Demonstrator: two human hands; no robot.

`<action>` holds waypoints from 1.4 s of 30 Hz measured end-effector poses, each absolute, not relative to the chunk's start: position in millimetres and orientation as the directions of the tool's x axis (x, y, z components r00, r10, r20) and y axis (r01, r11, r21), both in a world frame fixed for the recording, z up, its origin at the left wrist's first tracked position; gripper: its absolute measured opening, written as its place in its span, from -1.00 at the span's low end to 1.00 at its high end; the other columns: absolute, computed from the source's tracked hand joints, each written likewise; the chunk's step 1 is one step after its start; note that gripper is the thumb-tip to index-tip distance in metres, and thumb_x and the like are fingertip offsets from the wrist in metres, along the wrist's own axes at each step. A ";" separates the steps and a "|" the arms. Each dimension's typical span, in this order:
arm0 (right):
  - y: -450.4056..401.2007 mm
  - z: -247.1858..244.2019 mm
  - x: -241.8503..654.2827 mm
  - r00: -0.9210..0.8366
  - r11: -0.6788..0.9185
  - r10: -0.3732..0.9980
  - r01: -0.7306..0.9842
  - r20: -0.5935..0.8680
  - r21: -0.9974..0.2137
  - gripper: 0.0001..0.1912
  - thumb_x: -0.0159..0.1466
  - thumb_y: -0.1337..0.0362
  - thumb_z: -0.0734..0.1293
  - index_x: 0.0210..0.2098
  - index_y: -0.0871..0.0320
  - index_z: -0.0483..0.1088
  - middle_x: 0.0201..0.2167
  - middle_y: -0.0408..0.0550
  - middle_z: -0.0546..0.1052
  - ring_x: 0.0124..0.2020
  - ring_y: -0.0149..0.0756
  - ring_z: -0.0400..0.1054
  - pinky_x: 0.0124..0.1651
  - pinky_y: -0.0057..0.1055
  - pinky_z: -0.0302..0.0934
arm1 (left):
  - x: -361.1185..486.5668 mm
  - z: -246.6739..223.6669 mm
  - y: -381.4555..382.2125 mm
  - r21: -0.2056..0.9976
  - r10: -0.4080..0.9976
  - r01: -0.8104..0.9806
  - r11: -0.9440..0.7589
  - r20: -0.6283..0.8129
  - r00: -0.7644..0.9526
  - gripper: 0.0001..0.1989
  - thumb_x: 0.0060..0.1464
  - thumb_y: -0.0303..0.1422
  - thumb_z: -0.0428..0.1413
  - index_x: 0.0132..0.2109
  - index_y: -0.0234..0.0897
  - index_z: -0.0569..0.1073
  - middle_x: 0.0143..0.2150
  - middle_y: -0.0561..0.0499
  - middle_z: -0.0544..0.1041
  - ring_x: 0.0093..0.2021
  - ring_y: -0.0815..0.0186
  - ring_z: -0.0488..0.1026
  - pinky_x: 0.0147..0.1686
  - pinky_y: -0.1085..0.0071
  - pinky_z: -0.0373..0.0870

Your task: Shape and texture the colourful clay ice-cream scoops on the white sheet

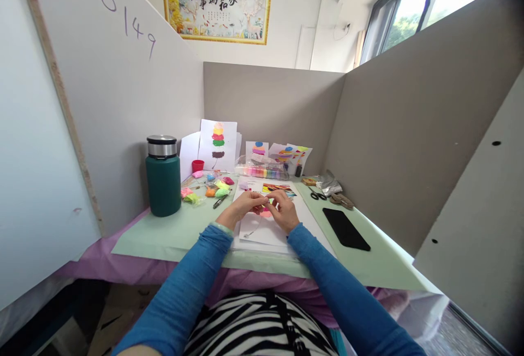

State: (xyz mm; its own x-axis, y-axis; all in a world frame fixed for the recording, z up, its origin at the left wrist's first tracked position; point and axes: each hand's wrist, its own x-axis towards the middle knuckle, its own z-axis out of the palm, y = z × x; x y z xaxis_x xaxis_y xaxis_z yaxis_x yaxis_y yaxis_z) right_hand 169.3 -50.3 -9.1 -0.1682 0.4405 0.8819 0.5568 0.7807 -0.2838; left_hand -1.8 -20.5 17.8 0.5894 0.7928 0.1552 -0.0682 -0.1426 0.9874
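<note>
Left hand [244, 207], right hand [284, 211]: fingers nearly meeting, can't tell if gripping. Pink patch [266, 213] between them; stem [254, 229] slants near-left on paper [268, 238].

The left forearm [184, 285] reaches up and inward from the lower left, and the right forearm [344, 285] slants in from the lower right, so that the two converge at the middle. Blue sleeves cover both down to the wrists, which are bent slightly inward. The left hand [244, 208] and the right hand [283, 211] are bare, raised in front of the torso, with their backs largely turned up. Fingers of both are curled and angled toward each other, the fingertips meeting or nearly meeting between the hands; actual contact is too small to tell. Each thumb is tucked low, partly hidden.
</note>
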 end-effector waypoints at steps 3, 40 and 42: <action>-50.0 -9.3 169.3 -0.152 0.776 0.442 0.558 0.884 -0.293 -0.88 0.30 0.22 0.28 -0.24 0.13 0.40 -0.24 -0.02 0.41 -0.47 -0.42 0.29 -0.34 -0.40 0.27 | -1.3 17.4 -20.4 0.989 0.792 -0.066 -0.132 0.145 0.593 -0.56 -0.16 -0.06 0.30 -0.35 -0.41 0.52 -0.53 0.02 0.43 -0.50 0.42 0.37 -0.44 0.46 0.26; -50.6 -9.3 169.4 -0.138 0.750 0.476 0.580 0.868 -0.319 -0.82 0.30 0.15 0.28 -0.24 0.12 0.41 -0.24 -0.01 0.43 -0.48 -0.41 0.28 -0.35 -0.38 0.27 | -1.4 20.1 -23.6 0.987 0.803 -0.035 -0.156 0.147 0.578 -0.59 -0.15 -0.07 0.28 -0.38 -0.39 0.50 -0.55 0.04 0.40 -0.50 0.42 0.35 -0.43 0.45 0.26; -50.9 -9.1 169.3 -0.139 0.749 0.476 0.581 0.868 -0.318 -0.82 0.30 0.15 0.28 -0.25 0.12 0.41 -0.25 -0.01 0.43 -0.49 -0.41 0.28 -0.35 -0.38 0.27 | -1.3 20.7 -24.3 0.987 0.802 -0.032 -0.159 0.148 0.579 -0.60 -0.15 -0.07 0.28 -0.39 -0.39 0.50 -0.55 0.04 0.40 -0.50 0.42 0.34 -0.42 0.45 0.27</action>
State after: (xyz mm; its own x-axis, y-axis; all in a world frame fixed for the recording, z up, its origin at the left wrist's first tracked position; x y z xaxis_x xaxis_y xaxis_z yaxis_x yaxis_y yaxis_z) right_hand 169.3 -50.9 -9.1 -0.1393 0.4763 0.8682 0.5814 0.7491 -0.3177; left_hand -1.3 -24.3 20.7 0.5788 0.8019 0.1479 -0.0320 -0.1589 0.9868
